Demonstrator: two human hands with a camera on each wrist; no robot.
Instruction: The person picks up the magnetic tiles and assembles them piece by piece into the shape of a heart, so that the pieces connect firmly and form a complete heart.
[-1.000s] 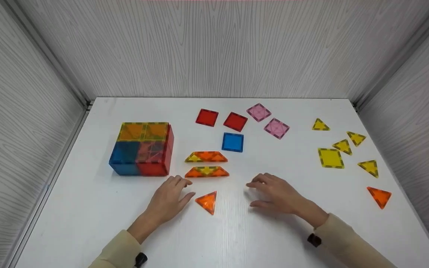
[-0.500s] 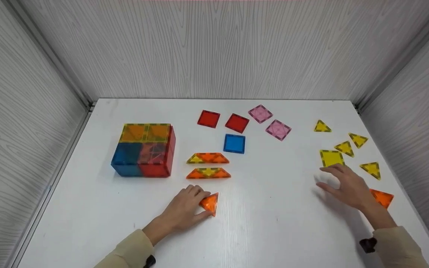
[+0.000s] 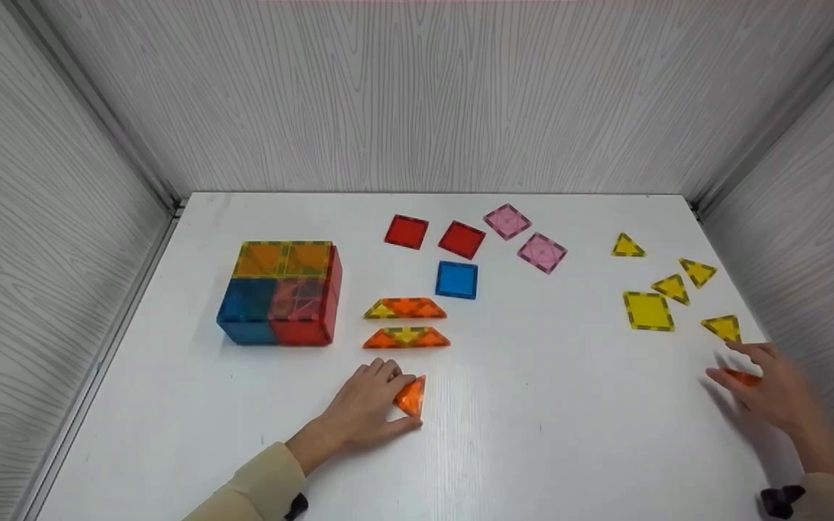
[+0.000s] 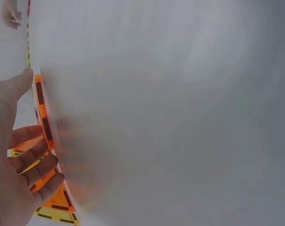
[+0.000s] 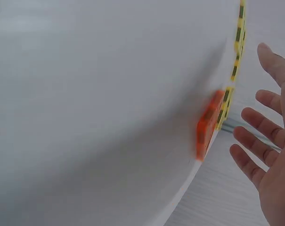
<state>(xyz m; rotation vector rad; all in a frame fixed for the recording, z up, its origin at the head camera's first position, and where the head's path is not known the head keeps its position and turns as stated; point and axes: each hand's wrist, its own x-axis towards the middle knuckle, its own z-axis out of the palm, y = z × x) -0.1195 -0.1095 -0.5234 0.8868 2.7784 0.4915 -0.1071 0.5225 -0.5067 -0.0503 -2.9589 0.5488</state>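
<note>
In the head view, my left hand [image 3: 368,407] is low over an orange triangle magnetic tile [image 3: 411,396], thumb at its near corner and fingers over its left side. In the left wrist view, thumb and bent fingers lie along the same orange tile [image 4: 44,113]. At the right, my right hand [image 3: 779,391] hovers with spread fingers above another orange triangle tile [image 3: 741,377], partly hiding it. The right wrist view shows a gap between those fingers and the orange tile [image 5: 209,125]. Two orange-and-yellow trapezoid strips [image 3: 406,337] lie beyond my left hand.
A block of blue, red and yellow tiles [image 3: 279,293] stands at the left. Behind lie red squares [image 3: 407,231], a blue square [image 3: 457,280] and pink squares [image 3: 542,252]. Yellow triangles [image 3: 671,289] and a yellow square [image 3: 649,311] lie right. Walls [image 3: 417,94] enclose the white table.
My right hand has swept from the middle, past the yellow square, to the orange triangle at the far right. My left hand has moved right onto the nearer orange triangle.
</note>
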